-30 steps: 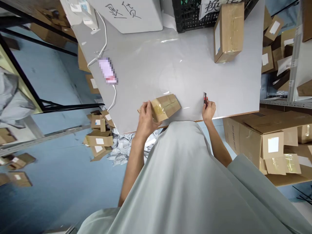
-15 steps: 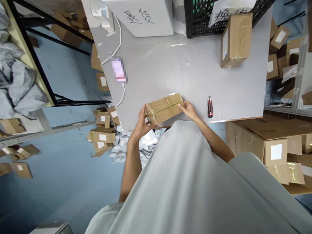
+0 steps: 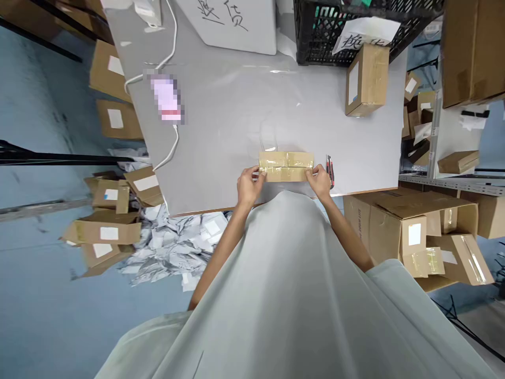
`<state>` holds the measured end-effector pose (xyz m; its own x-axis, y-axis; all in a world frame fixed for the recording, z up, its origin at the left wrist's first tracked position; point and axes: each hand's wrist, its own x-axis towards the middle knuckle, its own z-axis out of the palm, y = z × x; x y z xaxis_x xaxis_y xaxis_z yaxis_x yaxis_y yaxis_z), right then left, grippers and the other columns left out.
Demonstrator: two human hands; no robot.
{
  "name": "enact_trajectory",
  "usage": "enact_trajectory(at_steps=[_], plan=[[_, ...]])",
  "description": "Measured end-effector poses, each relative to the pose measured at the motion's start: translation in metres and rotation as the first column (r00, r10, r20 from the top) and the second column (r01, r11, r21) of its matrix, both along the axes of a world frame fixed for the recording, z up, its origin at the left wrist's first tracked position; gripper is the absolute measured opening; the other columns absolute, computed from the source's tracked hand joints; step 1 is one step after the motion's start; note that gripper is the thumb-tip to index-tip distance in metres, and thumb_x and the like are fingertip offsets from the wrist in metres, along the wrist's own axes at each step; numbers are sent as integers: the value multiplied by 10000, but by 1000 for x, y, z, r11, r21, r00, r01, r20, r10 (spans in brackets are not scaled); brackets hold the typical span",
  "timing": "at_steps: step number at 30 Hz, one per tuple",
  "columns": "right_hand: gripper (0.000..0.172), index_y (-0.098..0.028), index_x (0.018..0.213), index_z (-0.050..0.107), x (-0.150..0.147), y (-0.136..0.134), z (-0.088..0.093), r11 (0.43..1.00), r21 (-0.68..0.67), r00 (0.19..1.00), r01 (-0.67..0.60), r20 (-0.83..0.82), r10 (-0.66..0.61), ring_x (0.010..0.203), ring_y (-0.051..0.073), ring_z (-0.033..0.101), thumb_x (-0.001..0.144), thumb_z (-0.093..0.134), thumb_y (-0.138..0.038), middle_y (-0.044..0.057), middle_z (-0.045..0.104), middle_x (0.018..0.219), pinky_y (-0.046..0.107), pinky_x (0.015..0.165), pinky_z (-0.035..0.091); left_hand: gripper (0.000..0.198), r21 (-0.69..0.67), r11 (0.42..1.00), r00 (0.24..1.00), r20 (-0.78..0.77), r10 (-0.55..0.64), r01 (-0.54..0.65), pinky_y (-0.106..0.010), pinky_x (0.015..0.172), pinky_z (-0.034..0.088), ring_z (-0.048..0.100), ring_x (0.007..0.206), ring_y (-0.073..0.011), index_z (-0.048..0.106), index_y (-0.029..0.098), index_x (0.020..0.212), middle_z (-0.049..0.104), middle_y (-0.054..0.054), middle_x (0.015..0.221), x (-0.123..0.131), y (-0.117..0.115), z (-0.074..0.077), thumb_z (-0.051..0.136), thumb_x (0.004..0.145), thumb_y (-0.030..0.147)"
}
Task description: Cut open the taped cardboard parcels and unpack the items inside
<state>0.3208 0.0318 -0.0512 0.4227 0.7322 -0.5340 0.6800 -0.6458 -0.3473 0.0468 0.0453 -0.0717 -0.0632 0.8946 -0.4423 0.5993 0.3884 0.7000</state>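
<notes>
A small brown cardboard box point(image 3: 286, 166), crossed with shiny tape, is near the front edge of the grey table point(image 3: 221, 126). Its long side runs left to right. My left hand point(image 3: 250, 185) grips the box's left end, thumb toward the front and fingers at the side. At the opposite end my right hand point(image 3: 319, 181) holds it in the same way. Just right of that hand lies a red and black utility knife point(image 3: 330, 171), partly behind my fingers. Whether the box rests fully on the table, I cannot tell.
A taller taped carton point(image 3: 367, 81) stands at the back right, before a black plastic crate point(image 3: 321, 39). A white box with handwriting point(image 3: 236, 26) is at the back. Left lie a blurred-out phone point(image 3: 165, 98) and white cable point(image 3: 173, 145). Large open carton point(image 3: 374, 226) stands right, below the table.
The box has turned from slanted to level with the table edge, and its tilt has lessened. Both hands moved right with it, beside the knife. My view has shifted too.
</notes>
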Motion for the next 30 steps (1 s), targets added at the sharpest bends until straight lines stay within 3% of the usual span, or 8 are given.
enact_trajectory(at_steps=[3, 6, 10, 15, 19, 24, 27, 30], plan=[[273, -241, 1034, 696, 10, 7, -8, 994, 82, 998, -66, 31, 64, 1009, 298, 746, 1095, 611, -493, 85, 799, 1030, 377, 933, 535, 279, 1, 998, 995, -74, 63, -63, -375, 1009, 613, 789, 926, -228, 794, 207, 1192, 819, -92, 1248, 2, 4, 7, 709, 939, 289], [308, -193, 1138, 710, 34, 8, -20, 984, 167, 990, -56, 138, 32, 1219, 308, 705, 1140, 537, -448, 171, 757, 1278, 402, 1065, 528, 199, -39, 995, 994, -46, 95, -96, -370, 973, 599, 780, 888, -227, 785, 203, 1097, 836, -78, 1157, 4, 11, 8, 747, 909, 258], [407, -124, 1388, 661, 62, -4, -39, 992, -63, 957, 111, 276, -90, 1348, 327, 660, 1038, 698, -330, 250, 664, 1473, 395, 1094, 532, 276, -83, 986, 988, 39, 147, -143, -364, 949, 590, 779, 886, -222, 778, 205, 1168, 837, -59, 1068, 1, 15, 4, 759, 896, 247], [326, -133, 1275, 769, 68, -17, -49, 974, -192, 960, 122, 272, -66, 1205, 311, 769, 963, 694, -195, 218, 791, 1310, 366, 1026, 573, 334, -75, 987, 979, 139, 151, -142, -351, 934, 587, 776, 884, -206, 766, 222, 1235, 833, -33, 1030, -10, 11, -3, 755, 904, 270], [189, -186, 1119, 803, 57, -16, -50, 970, -227, 967, 84, 254, -25, 1179, 306, 802, 987, 728, -298, 169, 853, 1146, 333, 995, 585, 330, -59, 985, 969, 179, 170, -162, -346, 920, 590, 771, 865, -202, 754, 242, 1219, 837, -27, 1036, -17, 7, -10, 775, 892, 278], [354, -156, 1123, 712, 28, -8, -57, 955, -275, 956, 109, 291, -25, 1145, 362, 802, 947, 841, -434, 262, 820, 1200, 408, 943, 620, 377, -59, 982, 957, 222, 188, -179, -351, 897, 597, 778, 866, -216, 722, 280, 1221, 840, -16, 1012, -20, 4, -15, 803, 853, 269], [338, -186, 1134, 668, 21, -2, -51, 964, -251, 957, 90, 290, -14, 1098, 324, 802, 936, 851, -390, 202, 828, 1171, 371, 921, 614, 380, -58, 983, 958, 218, 184, -175, -357, 893, 597, 773, 851, -220, 724, 280, 1218, 844, -19, 1014, -23, 5, -14, 800, 847, 268], [309, -211, 1197, 623, 26, 8, -30, 983, -179, 954, 39, 299, 17, 1112, 288, 789, 1007, 766, -407, 145, 825, 1182, 330, 929, 591, 385, -60, 985, 960, 222, 169, -159, -358, 897, 596, 775, 861, -226, 735, 263, 1225, 847, -24, 1016, -25, 6, -13, 794, 845, 261]])
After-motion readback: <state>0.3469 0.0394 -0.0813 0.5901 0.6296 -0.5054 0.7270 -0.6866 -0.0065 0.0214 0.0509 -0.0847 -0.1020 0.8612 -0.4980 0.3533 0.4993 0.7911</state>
